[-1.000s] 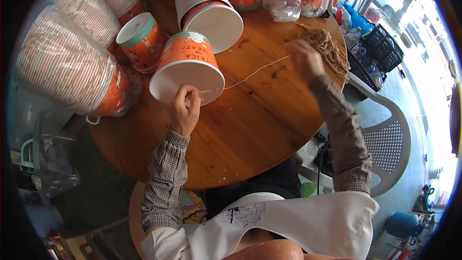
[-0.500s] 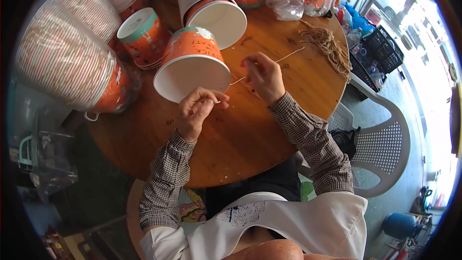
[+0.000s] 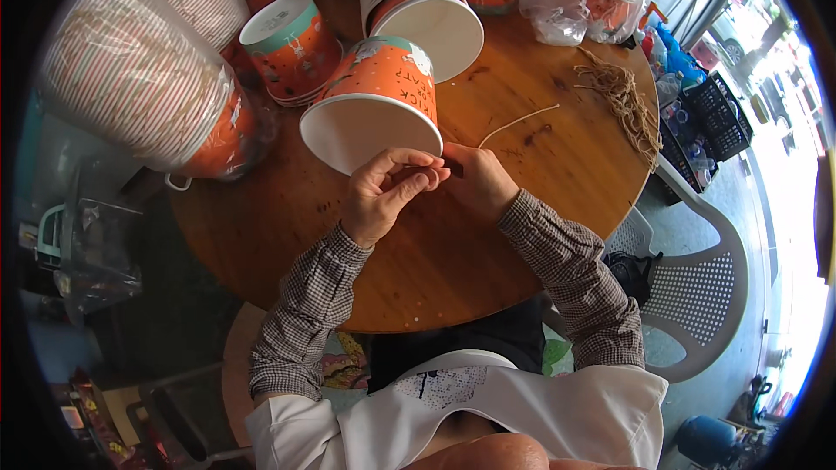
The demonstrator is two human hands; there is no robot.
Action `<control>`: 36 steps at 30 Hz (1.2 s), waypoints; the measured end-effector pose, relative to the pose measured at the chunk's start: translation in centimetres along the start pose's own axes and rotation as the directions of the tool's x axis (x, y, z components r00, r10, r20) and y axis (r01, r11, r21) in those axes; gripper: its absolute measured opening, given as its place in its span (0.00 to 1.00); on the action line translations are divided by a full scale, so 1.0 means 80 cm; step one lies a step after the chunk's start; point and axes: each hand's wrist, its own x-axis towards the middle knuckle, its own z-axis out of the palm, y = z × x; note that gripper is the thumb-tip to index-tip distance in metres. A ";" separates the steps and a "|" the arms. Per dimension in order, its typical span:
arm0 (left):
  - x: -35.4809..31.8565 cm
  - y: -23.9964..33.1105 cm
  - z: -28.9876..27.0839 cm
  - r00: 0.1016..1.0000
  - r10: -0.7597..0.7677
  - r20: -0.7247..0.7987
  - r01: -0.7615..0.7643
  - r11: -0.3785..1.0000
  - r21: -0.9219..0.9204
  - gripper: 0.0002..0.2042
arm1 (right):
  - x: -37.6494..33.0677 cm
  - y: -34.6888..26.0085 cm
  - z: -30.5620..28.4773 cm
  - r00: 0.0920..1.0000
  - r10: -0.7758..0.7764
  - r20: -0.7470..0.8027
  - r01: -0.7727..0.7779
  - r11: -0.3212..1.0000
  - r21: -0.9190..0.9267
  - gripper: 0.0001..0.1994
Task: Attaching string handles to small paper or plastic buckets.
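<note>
Just in front of the near rim of an orange paper bucket point(image 3: 379, 78), my left hand point(image 3: 394, 191) and my right hand point(image 3: 481, 177) meet at the fingertips. Both are closed in a pinch on a thin tan string point(image 3: 518, 124). Its far part curves over the table from behind my right hand; the end between my fingers is mostly hidden. The bucket lies on its side with its white mouth toward me. Behind it lies a stack of nested buckets point(image 3: 440, 35), also tipped over.
Smaller orange tubs point(image 3: 292, 43) stand upright at the left. Plastic-wrapped bucket stacks point(image 3: 139, 78) crowd the far left and back of the round wooden table point(image 3: 427, 274). A bundle of tan strings point(image 3: 623, 104) lies at the right edge. A white plastic chair point(image 3: 697, 296) stands right.
My right hand has come down and in to meet my left hand. The string between them has slackened into a curve. The view has shifted slightly.
</note>
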 end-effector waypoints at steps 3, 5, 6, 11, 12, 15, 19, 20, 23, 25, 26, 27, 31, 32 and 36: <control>0.003 -0.001 0.008 0.999 0.031 0.044 -0.031 0.999 -0.020 0.06 | 0.003 0.014 0.011 0.994 -0.092 -0.055 0.089 0.995 -0.049 0.08; 0.004 -0.001 0.013 0.998 0.039 0.039 -0.039 0.999 0.011 0.06 | 0.005 0.019 0.020 0.979 -0.180 -0.092 0.170 0.980 -0.108 0.08; 0.005 -0.005 0.015 0.996 0.079 0.031 -0.081 0.995 0.061 0.05 | 0.006 0.019 0.023 0.993 -0.113 -0.028 0.111 0.992 -0.053 0.08; 0.036 -0.019 0.036 0.957 0.282 -0.061 -0.228 0.869 0.439 0.03 | 0.013 0.067 0.036 0.981 -0.190 0.037 0.150 0.867 0.476 0.10; 0.039 -0.019 0.033 0.956 0.283 -0.076 -0.221 0.866 0.448 0.03 | 0.007 0.026 0.017 0.975 0.057 0.213 -0.109 0.964 0.242 0.14; 0.055 -0.019 0.037 0.920 0.366 -0.137 -0.248 0.818 0.518 0.02 | 0.005 0.004 0.008 0.966 0.144 0.213 -0.198 0.946 0.258 0.17; 0.064 -0.029 0.041 0.927 0.346 -0.145 -0.238 0.841 0.486 0.04 | 0.000 0.030 0.025 0.999 0.043 0.016 -0.039 0.981 -0.192 0.20; 0.061 -0.029 0.036 0.933 0.328 -0.150 -0.215 0.840 0.499 0.06 | 0.000 0.011 0.028 0.994 0.074 0.076 -0.047 0.950 -0.309 0.19; 0.056 -0.030 0.030 0.914 0.392 -0.105 -0.252 0.751 0.610 0.08 | -0.005 -0.008 0.033 0.987 0.059 0.151 0.011 0.906 -0.423 0.16; 0.055 -0.026 0.032 0.901 0.428 -0.075 -0.281 0.705 0.651 0.08 | -0.007 -0.002 0.030 0.987 0.020 0.161 0.047 0.913 -0.405 0.13; 0.054 -0.024 0.030 0.900 0.430 -0.070 -0.271 0.679 0.682 0.07 | -0.009 -0.002 0.026 0.988 0.030 0.148 0.033 0.913 -0.407 0.13; 0.053 -0.022 0.029 0.899 0.434 -0.052 -0.272 0.649 0.711 0.07 | -0.010 -0.001 0.022 0.983 0.000 0.183 0.071 0.922 -0.381 0.12; 0.051 -0.021 0.028 0.911 0.411 -0.032 -0.252 0.618 0.745 0.04 | -0.015 0.001 0.013 0.972 -0.042 0.230 0.125 0.926 -0.356 0.09; 0.048 -0.021 0.027 0.929 0.367 -0.055 -0.207 0.635 0.745 0.03 | -0.014 -0.004 0.012 0.964 -0.066 0.259 0.163 0.913 -0.373 0.09; 0.036 -0.026 0.024 0.966 0.196 -0.169 -0.047 0.774 0.631 0.03 | -0.012 -0.014 0.005 0.923 0.013 0.385 0.163 0.894 -0.418 0.08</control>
